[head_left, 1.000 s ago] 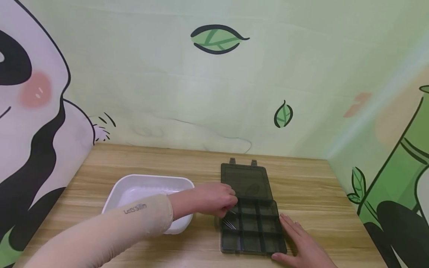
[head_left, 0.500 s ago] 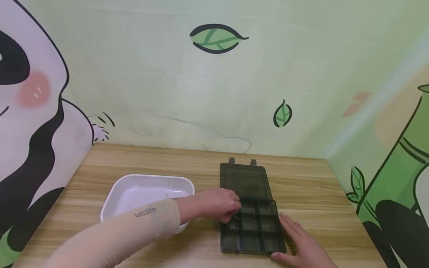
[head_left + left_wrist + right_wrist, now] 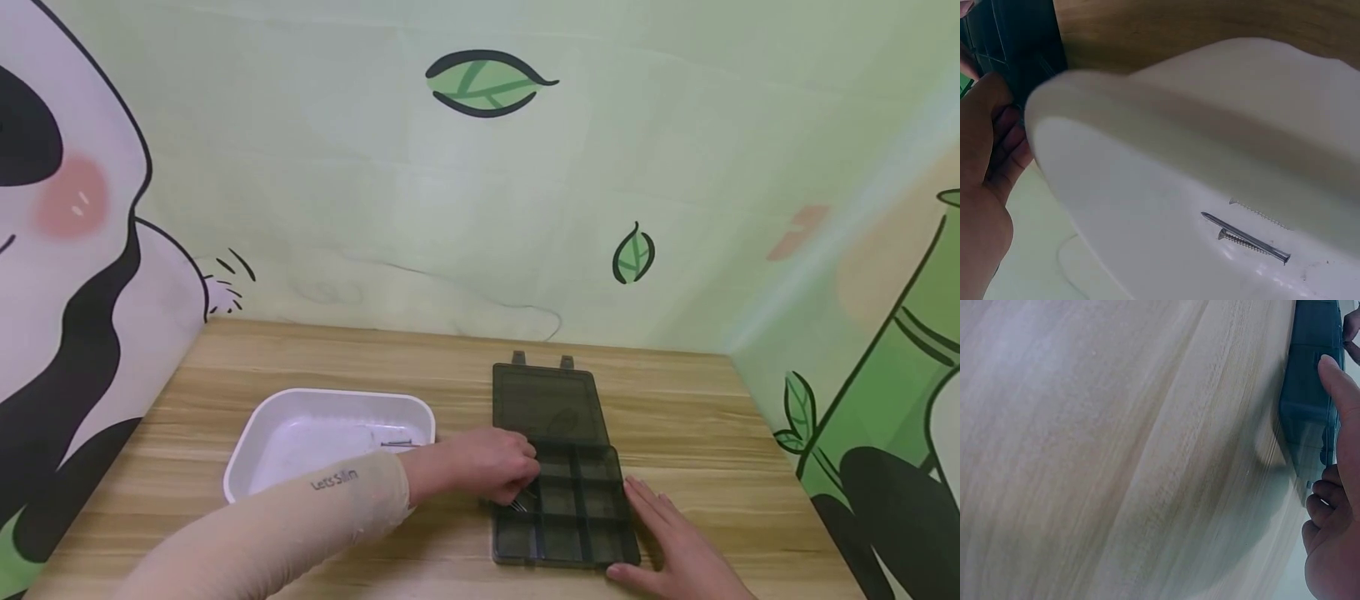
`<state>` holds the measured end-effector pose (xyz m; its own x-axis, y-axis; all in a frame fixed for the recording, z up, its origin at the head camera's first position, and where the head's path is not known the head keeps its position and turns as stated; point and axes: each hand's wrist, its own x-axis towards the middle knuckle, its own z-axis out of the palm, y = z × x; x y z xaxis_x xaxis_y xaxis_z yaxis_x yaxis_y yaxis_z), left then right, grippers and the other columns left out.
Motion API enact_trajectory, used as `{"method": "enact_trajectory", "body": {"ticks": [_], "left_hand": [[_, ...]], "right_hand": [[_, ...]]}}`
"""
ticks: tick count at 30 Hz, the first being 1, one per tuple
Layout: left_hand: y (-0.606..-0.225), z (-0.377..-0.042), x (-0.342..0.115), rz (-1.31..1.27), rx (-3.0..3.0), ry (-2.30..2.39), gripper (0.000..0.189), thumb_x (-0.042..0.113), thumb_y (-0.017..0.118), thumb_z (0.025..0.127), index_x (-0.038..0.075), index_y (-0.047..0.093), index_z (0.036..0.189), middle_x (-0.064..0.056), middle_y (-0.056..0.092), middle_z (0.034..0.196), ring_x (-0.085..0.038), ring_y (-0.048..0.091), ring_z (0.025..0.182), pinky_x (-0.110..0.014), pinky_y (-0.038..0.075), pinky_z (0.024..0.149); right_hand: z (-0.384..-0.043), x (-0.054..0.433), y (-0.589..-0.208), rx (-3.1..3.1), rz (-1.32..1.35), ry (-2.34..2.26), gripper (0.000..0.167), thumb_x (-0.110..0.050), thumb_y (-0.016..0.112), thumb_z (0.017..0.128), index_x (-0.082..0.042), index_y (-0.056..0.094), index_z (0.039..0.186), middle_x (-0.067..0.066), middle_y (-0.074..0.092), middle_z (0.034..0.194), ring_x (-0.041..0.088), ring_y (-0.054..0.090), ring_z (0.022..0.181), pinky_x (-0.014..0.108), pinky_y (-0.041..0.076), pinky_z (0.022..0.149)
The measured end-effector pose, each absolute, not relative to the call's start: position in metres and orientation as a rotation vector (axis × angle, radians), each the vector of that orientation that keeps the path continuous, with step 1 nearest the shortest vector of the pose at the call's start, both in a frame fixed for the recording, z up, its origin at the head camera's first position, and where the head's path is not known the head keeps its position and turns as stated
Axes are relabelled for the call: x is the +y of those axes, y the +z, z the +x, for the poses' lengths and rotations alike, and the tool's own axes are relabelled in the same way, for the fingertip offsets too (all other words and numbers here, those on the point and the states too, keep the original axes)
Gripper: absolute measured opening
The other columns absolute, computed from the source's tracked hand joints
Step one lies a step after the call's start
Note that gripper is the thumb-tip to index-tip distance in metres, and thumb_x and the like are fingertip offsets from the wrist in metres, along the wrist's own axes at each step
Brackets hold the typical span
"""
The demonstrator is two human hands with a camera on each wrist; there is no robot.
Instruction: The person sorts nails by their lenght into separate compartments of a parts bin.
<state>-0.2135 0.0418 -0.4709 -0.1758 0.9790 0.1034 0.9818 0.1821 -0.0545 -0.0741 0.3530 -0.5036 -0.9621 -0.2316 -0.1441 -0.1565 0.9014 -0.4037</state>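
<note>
A dark translucent compartment box (image 3: 562, 546) lies with its lid (image 3: 551, 404) folded back. Over its left column is my left hand (image 3: 491, 462), fingers curled and pinching a thin metal nail, mostly hidden beneath them. Below those fingertips, shiny nails (image 3: 517, 505) show in the middle-left compartment. My right hand (image 3: 678, 542) rests against the box's near right corner, fingers extended along the side and thumb at the front edge. In the right wrist view that thumb (image 3: 1335, 381) presses on the box wall. A white tray (image 3: 255, 433) stands under the left forearm.
Inside the tray, the left wrist view shows a nail (image 3: 1247, 237) beside a dark screw (image 3: 1241, 244) and a paler screw (image 3: 1260, 214). The wooden table (image 3: 675, 417) meets a wall covering (image 3: 337, 208) with printed panda, leaves and bamboo.
My left hand has shifted slightly right and down over the compartments, covering more of the nails there. More of the tray's contents shows behind the forearm. The right hand stays put.
</note>
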Motion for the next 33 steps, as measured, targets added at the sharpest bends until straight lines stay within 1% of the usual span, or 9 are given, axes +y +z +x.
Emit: {"method": "enact_trajectory", "body": {"ticks": [4,8,11,14,18,23,29,33], "left_hand": [[-0.469,-0.215,0.041,-1.937,-2.363,-0.059,0.013,0.017,0.077,0.082,0.018,0.065,0.081,0.007,0.060,0.081,-0.014,0.063,0.084,-0.024,0.053,0.074],[-0.462,-0.217,0.037,-1.910,-2.440,-0.050,0.011,0.018,0.079,0.086,0.018,0.068,0.085,0.007,0.060,0.083,-0.013,0.061,0.085,-0.025,0.051,0.076],[-0.454,-0.218,0.031,-1.883,-2.458,-0.034,0.009,0.018,0.078,0.087,0.018,0.069,0.087,0.007,0.061,0.085,-0.013,0.060,0.085,-0.024,0.051,0.074],[-0.444,-0.219,0.022,-1.871,-2.443,-0.031,0.009,0.017,0.079,0.087,0.017,0.070,0.086,0.006,0.063,0.084,-0.013,0.061,0.084,-0.023,0.051,0.075],[-0.433,-0.222,0.006,-1.850,-2.487,-0.048,0.008,0.016,0.079,0.088,0.016,0.070,0.087,0.007,0.062,0.085,-0.011,0.060,0.082,-0.021,0.050,0.072],[-0.420,-0.227,-0.019,-1.806,-2.545,-0.121,0.009,0.014,0.079,0.089,0.015,0.070,0.089,0.005,0.061,0.087,-0.009,0.059,0.079,-0.021,0.050,0.069],[-0.413,-0.233,-0.048,-1.747,-2.524,-0.098,0.012,0.018,0.082,0.089,0.015,0.070,0.089,0.006,0.060,0.085,-0.010,0.058,0.080,-0.024,0.052,0.071],[-0.413,-0.235,-0.065,-1.716,-2.541,-0.089,0.011,0.015,0.081,0.086,0.015,0.070,0.089,0.006,0.061,0.085,-0.012,0.060,0.082,-0.026,0.053,0.073]], "right_hand": [[-0.074,0.352,-0.503,2.872,-0.291,-0.596,0.115,-0.077,0.074,0.082,-0.006,0.036,0.166,0.016,0.038,0.170,0.046,0.041,0.151,0.061,0.034,0.120],[-0.075,0.351,-0.502,2.859,-0.272,-0.590,0.117,-0.078,0.074,0.081,-0.006,0.036,0.166,0.016,0.038,0.170,0.047,0.040,0.152,0.062,0.034,0.120],[-0.075,0.351,-0.502,2.852,-0.267,-0.584,0.118,-0.078,0.074,0.080,-0.006,0.036,0.166,0.017,0.038,0.170,0.050,0.039,0.151,0.064,0.035,0.119],[-0.074,0.351,-0.501,2.848,-0.267,-0.588,0.118,-0.077,0.075,0.080,-0.006,0.036,0.166,0.017,0.037,0.170,0.053,0.038,0.150,0.067,0.037,0.116],[-0.074,0.353,-0.502,2.843,-0.275,-0.604,0.117,-0.075,0.077,0.081,-0.006,0.035,0.166,0.018,0.037,0.169,0.055,0.039,0.149,0.068,0.039,0.113],[-0.075,0.354,-0.503,2.836,-0.284,-0.615,0.117,-0.074,0.077,0.082,-0.006,0.034,0.166,0.019,0.037,0.170,0.055,0.038,0.149,0.068,0.038,0.114],[-0.075,0.354,-0.504,2.834,-0.290,-0.621,0.116,-0.073,0.077,0.082,-0.006,0.034,0.166,0.019,0.037,0.169,0.056,0.037,0.149,0.069,0.040,0.112],[-0.075,0.355,-0.504,2.853,-0.318,-0.616,0.114,-0.072,0.077,0.083,-0.005,0.035,0.166,0.019,0.038,0.169,0.054,0.039,0.149,0.066,0.039,0.114]]}}
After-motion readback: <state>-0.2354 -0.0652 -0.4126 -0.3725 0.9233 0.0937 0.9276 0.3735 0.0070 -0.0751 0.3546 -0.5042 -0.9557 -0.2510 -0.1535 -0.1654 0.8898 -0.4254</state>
